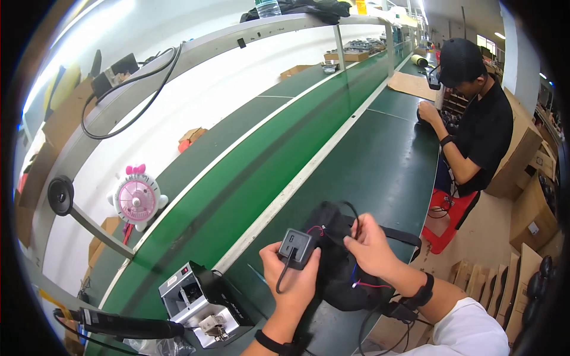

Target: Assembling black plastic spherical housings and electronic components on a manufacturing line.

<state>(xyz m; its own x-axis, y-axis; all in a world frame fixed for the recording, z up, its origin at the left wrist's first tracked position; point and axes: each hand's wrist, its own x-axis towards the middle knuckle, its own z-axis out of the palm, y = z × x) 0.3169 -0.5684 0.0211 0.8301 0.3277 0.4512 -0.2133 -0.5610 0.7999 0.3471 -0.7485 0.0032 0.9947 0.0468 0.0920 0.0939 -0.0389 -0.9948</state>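
My left hand (295, 288) is closed around a small black box-shaped device (298, 244) with port openings on its face. A short black cable (284, 276) is plugged into that face and hangs over my fingers. My right hand (374, 248) pinches another black cable (354, 209), just right of the box. Beneath and between both hands lies a bundle of soft black fabric (341, 288) on the green worktop. Thin red wires (317, 229) and a red-blue wire pair with a small white connector (356, 284) show against it.
A black-and-silver benchtop machine (205, 308) stands left of my left hand, beside a black handheld tool (127, 324). A green conveyor belt (255, 160) runs along the far side, with a pink-and-white fan (136, 200) beyond. At the right, a co-worker (475, 118) works near a red stool (442, 222) and cardboard boxes (531, 204).
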